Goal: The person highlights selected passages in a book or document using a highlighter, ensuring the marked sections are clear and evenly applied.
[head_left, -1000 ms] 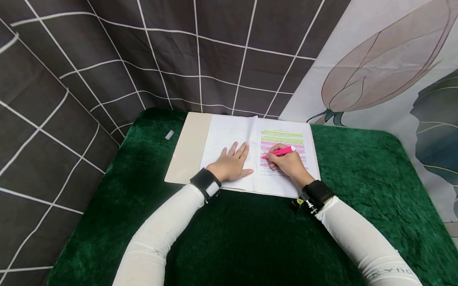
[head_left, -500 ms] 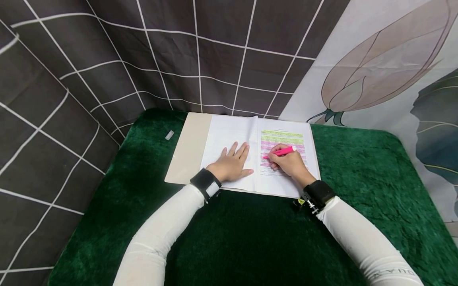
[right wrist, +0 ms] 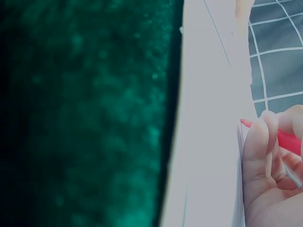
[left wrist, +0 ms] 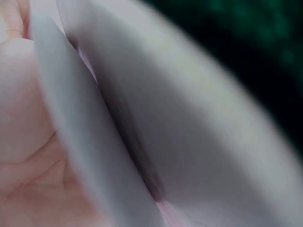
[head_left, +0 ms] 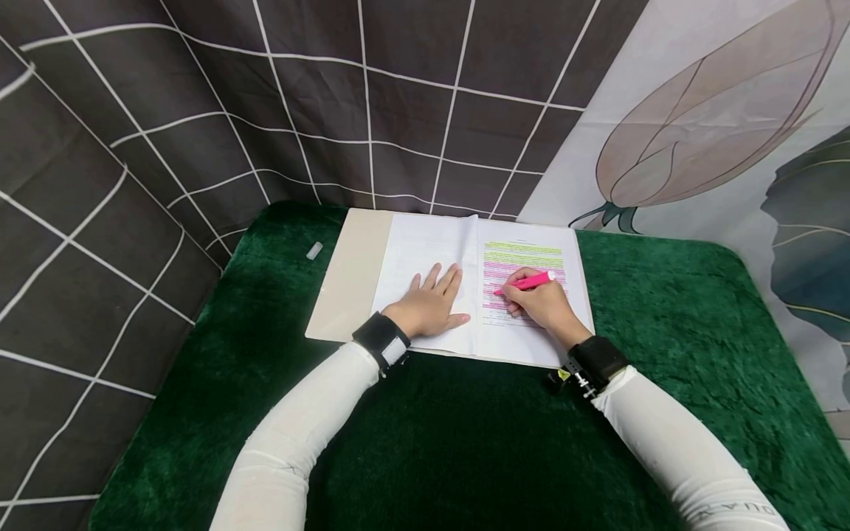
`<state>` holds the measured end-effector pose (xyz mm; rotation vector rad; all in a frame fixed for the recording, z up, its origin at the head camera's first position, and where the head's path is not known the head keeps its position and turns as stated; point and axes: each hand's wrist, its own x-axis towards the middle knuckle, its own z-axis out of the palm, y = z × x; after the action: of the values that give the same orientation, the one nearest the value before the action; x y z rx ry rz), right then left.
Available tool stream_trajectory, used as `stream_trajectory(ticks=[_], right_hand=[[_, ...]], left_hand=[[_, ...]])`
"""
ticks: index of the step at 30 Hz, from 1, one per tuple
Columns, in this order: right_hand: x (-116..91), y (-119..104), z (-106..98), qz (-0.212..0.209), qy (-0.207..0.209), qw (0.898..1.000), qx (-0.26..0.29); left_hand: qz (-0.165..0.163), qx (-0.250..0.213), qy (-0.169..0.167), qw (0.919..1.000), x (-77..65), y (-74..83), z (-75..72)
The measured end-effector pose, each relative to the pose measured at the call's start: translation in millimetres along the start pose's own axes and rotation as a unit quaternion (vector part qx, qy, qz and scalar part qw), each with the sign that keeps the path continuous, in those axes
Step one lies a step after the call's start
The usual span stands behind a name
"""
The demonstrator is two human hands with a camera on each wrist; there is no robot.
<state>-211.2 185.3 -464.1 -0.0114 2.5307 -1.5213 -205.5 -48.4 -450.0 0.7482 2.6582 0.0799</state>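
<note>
Nudged toward 3 o'clock: slim pink highlighter, pinched in right hand, seemingly marking white printed paper (left hand flat, 9 o'clock, fingers part-spread); steadiness needed next.

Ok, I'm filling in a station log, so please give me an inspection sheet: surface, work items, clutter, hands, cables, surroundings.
Surface: table covered by a green plush cloth.
Work items: open beige folder with white sheets; right page shows yellow-green lines above pink ones; pink highlighter angled with its tip down at that page.
Clutter: one small pale block left of the folder; identity unclear.
Hands: left hand rests spread on the left page; right hand holds the highlighter.
Cables: nothing seen.
Surroundings: dark fabric with a white grid; pale fabric with a plant print.
</note>
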Motion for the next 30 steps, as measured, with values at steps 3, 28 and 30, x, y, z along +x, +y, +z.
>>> stream_trajectory(ticks=[3,28,30], right_hand=[[-0.4,0.6,-0.8,0.002,0.005,1.0,0.001],[-5.7,5.2,-11.2,0.027,0.014,0.999,-0.035],[-6.0,5.8,-12.3,0.031,0.014,0.999,-0.037]], left_hand=[[0.001,0.001,0.0,1.0,0.6,-0.5,0.5],[0.009,-0.009,0.014,0.9998,-0.3,-2.0,-0.2],[0.009,-0.009,0.014,0.9998,-0.1,-2.0,0.0]])
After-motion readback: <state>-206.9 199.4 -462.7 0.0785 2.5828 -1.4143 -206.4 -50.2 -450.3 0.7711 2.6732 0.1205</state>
